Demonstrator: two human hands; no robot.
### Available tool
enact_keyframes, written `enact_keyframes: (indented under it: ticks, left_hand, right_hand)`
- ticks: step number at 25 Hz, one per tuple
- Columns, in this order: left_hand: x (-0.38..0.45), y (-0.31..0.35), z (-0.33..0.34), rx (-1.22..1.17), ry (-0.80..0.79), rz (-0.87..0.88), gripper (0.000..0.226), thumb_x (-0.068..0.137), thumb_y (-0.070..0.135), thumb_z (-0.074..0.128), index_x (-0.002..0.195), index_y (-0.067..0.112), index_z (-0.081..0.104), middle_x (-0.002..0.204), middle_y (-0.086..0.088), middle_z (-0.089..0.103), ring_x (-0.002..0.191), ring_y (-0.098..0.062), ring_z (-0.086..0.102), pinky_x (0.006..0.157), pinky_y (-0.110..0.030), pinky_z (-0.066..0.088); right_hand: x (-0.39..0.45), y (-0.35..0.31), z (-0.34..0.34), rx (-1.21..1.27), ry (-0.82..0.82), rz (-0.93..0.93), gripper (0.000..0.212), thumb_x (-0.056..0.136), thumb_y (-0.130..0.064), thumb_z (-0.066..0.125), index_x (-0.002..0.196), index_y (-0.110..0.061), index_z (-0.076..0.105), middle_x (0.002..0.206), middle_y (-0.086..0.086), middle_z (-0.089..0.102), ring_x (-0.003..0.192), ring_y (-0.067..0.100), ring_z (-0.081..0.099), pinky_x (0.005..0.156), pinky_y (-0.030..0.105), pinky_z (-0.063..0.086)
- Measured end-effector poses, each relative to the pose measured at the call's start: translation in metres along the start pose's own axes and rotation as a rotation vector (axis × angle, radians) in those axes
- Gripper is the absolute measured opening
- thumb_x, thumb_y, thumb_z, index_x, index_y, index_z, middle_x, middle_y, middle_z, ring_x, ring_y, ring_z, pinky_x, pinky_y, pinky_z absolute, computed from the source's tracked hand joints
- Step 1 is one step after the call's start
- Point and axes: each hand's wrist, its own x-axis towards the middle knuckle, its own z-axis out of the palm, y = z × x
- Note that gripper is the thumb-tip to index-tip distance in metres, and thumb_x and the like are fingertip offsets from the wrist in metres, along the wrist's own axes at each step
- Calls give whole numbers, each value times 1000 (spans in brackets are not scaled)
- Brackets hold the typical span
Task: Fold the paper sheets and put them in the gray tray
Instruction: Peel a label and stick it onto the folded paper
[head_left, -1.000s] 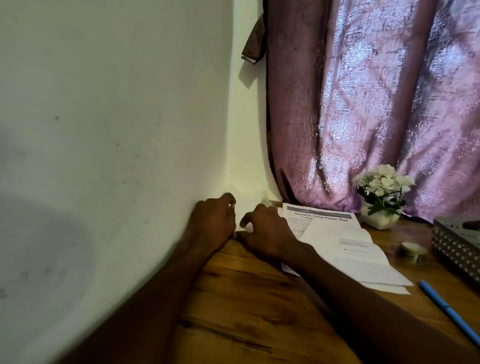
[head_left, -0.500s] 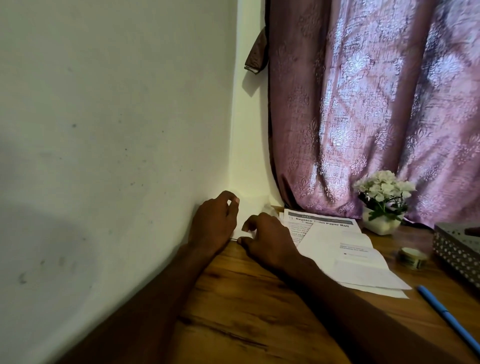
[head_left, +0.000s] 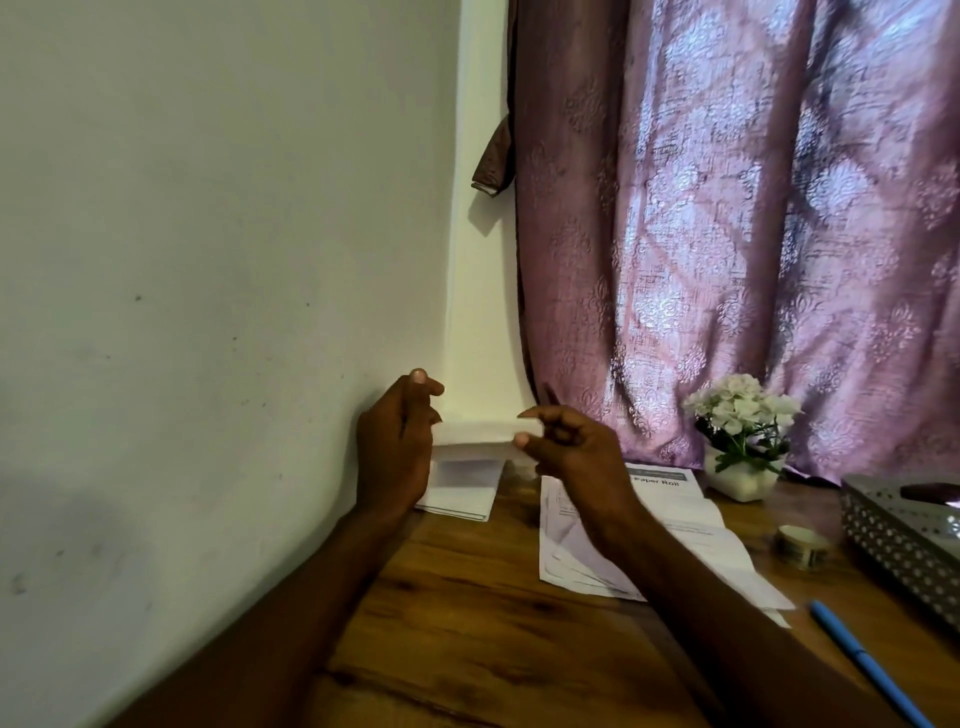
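A folded white paper sheet is held above the wooden table near the wall corner. My left hand grips its left end and my right hand pinches its right end. Below it another folded sheet lies on the table by the wall. A stack of printed paper sheets lies flat to the right, partly under my right forearm. The gray perforated tray stands at the right edge, with a dark object inside.
A small white pot of white flowers stands by the purple curtain. A roll of tape sits left of the tray. A blue pen lies at the front right. The white wall runs close along the left.
Both hands have risen from the table with the folded sheet between them. The view has shifted, and a second folded sheet now shows by the wall.
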Motion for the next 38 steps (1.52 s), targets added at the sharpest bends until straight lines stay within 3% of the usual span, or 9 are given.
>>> enact_keyframes:
  ticks: [8,12,16,19,24,29,32,34,38]
  left_hand:
    - [0,19,-10,-159,1,39,42,112,28,40,98,5,72,70,-17,69,65,-23,65,64,-24,50]
    - [0,45,-3,-76,-163,43,35,111,23,44,98,9,74,73,-13,72,69,-17,67,66,-14,50]
    - [15,76,44,-3,-594,-197,37,107,44,48,103,18,75,86,-5,79,81,-18,74,75,-33,51]
    - [9,80,94,38,-998,-406,64,89,73,51,120,20,68,104,-6,78,94,-26,76,82,-39,59]
    - [-15,38,116,-217,-1107,-632,56,73,65,82,111,25,79,113,-3,79,101,-19,77,78,-30,62]
    - [-1,19,75,-319,-986,-733,29,80,26,88,105,13,82,112,-17,77,96,-29,78,77,-37,62]
    - [12,23,62,-248,-808,-763,15,80,22,84,89,11,80,94,-14,80,76,-24,78,64,-32,62]
    - [15,22,54,-130,-775,-778,12,87,18,80,90,8,74,82,-11,79,67,-23,76,58,-27,59]
    - [10,17,51,-26,-724,-813,29,93,15,73,114,-4,69,108,-26,69,94,-35,66,92,-40,55]
  right_hand:
    - [6,-10,-106,908,168,151,38,92,-3,51,124,-19,68,97,7,72,87,21,66,67,30,56]
    - [-3,-4,-124,1146,11,128,55,68,-5,66,122,-14,63,86,1,58,78,16,56,72,30,54]
    - [5,-2,-114,1221,-211,201,37,85,-10,45,120,-12,58,87,1,49,80,16,47,77,27,53]
    - [7,1,-104,1156,-287,221,49,73,-4,73,120,-9,63,91,6,60,87,18,52,83,33,58]
    - [11,10,-102,1025,-270,231,40,79,-1,65,117,-9,73,104,18,70,92,28,71,94,38,56]
    - [19,10,-91,654,116,327,35,89,8,57,120,-7,65,113,16,71,99,26,71,84,37,58]
    - [14,9,-107,-619,421,289,22,92,-17,58,110,-14,70,110,12,74,98,27,70,81,35,56]
    - [5,4,-112,-1200,319,315,31,91,-41,59,109,-17,68,114,11,71,105,32,67,87,35,53]
    - [-3,7,-101,-1345,-2,443,82,83,-79,57,130,-12,60,131,13,66,121,32,62,100,39,51]
